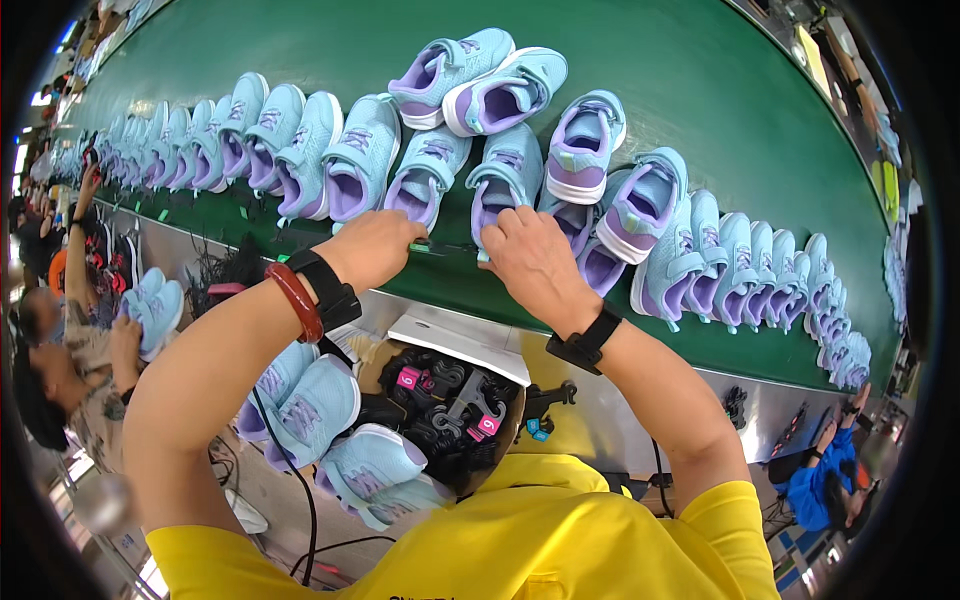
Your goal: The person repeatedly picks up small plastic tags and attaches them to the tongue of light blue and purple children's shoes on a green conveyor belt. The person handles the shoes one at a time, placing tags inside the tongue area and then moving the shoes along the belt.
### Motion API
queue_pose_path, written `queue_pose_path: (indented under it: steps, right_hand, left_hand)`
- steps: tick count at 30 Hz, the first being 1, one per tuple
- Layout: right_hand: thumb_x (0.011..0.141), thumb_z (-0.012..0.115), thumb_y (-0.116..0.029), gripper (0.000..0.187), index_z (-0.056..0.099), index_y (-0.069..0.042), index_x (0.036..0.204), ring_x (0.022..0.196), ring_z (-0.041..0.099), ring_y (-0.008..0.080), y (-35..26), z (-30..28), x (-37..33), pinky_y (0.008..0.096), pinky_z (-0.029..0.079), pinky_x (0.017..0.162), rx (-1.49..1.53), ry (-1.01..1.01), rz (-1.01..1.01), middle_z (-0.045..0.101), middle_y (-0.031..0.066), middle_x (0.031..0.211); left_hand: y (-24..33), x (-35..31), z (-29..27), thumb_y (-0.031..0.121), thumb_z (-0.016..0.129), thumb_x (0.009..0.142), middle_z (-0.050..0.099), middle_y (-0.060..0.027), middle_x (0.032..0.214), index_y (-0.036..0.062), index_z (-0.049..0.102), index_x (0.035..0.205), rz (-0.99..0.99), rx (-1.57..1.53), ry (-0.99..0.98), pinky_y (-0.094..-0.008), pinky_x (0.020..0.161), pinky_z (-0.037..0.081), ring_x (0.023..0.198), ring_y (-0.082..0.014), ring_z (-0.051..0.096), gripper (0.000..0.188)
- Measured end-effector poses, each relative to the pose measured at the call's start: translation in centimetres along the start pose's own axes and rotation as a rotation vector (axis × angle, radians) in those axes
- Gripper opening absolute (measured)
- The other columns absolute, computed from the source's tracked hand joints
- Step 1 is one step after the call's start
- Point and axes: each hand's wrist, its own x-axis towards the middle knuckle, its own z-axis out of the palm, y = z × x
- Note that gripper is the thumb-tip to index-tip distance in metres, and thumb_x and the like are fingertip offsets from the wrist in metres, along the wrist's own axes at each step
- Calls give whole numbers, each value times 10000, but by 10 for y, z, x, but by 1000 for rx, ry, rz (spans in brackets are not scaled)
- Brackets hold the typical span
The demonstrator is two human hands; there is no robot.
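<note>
Both hands met at the belt's (pixel 700 90) near edge, left hand (pixel 375 248) and right hand (pixel 535 262) pinching a thin green strip (pixel 447 247), while many blue shoes (pixel 500 175) waited and few sat below.

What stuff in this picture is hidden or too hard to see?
- Head view: the left hand curls over a thin dark thing at the green conveyor belt edge; what it is cannot be told.
- Right hand fingertips hide behind a light blue sneaker.
- Box of black hangers: its lower part is hidden by the yellow shirt.
- Far-left sneakers are too small and bent by the lens.
</note>
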Motion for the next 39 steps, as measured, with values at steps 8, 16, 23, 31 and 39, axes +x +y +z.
queue_pose_path:
  steps: [8, 16, 23, 31, 39]
  right_hand:
    - [759, 613, -146, 50, 617, -99, 774, 831, 535, 218, -6, 12, 5, 349, 393, 713, -120, -29, -9, 553, 53, 776]
    - [760, 599, -152, 72, 659, -112, 756, 828, 543, 217, -13, 18, 13, 348, 398, 715, -186, -81, 9, 580, 51, 778]
    - [741, 605, -109, 89, 683, -97, 781, 850, 555, 227, -8, 9, 11, 355, 408, 738, -104, -43, 28, 605, 58, 798]
    - [733, 608, -126, 79, 683, -110, 750, 834, 559, 217, -12, 13, 13, 348, 401, 726, -122, -36, 40, 608, 51, 780]
    - [716, 641, -159, 57, 666, -111, 735, 830, 557, 218, -10, 24, 15, 357, 393, 728, -127, -48, 19, 601, 51, 775]
  left_hand:
    - [14, -1, -6, 0, 517, 766, 656, -187, 885, 36, 673, 1001, -52, 23, -24, -459, 756, 498, 853, -367, 631, 285]
    - [24, -9, -20, -21, 535, 732, 659, -197, 894, 22, 678, 999, -114, 71, -46, -452, 769, 500, 856, -372, 631, 305]
    - [25, -11, -17, -17, 542, 722, 663, -211, 865, 17, 686, 1001, -131, 53, -12, -461, 759, 507, 838, -381, 638, 316]
    - [28, -16, -15, -17, 528, 735, 666, -211, 854, 15, 686, 974, -129, 71, -3, -460, 751, 512, 830, -376, 644, 288]
    - [36, -17, -19, -22, 539, 752, 637, -184, 908, 11, 658, 1004, -56, 8, -21, -459, 762, 493, 856, -384, 615, 280]
